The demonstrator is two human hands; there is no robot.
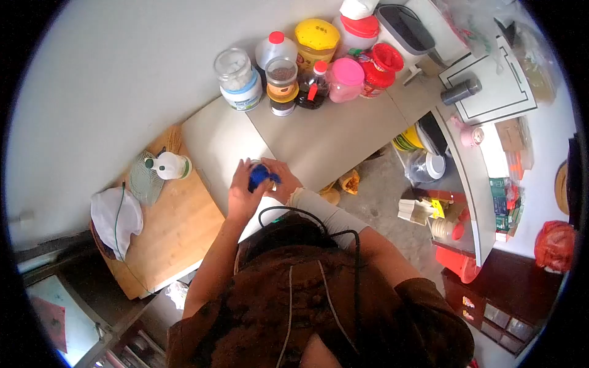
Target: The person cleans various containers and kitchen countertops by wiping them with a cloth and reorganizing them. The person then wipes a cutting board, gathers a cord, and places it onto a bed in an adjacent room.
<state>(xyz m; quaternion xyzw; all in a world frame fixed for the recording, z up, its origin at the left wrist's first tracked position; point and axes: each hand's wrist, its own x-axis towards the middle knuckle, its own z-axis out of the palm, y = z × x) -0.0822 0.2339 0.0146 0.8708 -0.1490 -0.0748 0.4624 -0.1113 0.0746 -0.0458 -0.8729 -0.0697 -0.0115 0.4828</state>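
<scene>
Both hands meet over the white tabletop, close in front of my body. My left hand [240,191] is curled with its fingers against a crumpled dark blue cloth [260,176]. On the other side, my right hand [284,178] is bent round the same spot, its fingers closed. Between the hands, a pale rounded edge shows beside the cloth, perhaps of a small container, but the fingers cover most of it. A light sleeve cover [322,210] is on the right forearm.
Along the wall stand several jars, among them a yellow-lidded jar [316,38], a pink-lidded jar [346,78] and a dark bottle [313,89]. Left is a wooden board [175,230] with a white spray bottle [169,165]. A shelf unit [485,202] stands right.
</scene>
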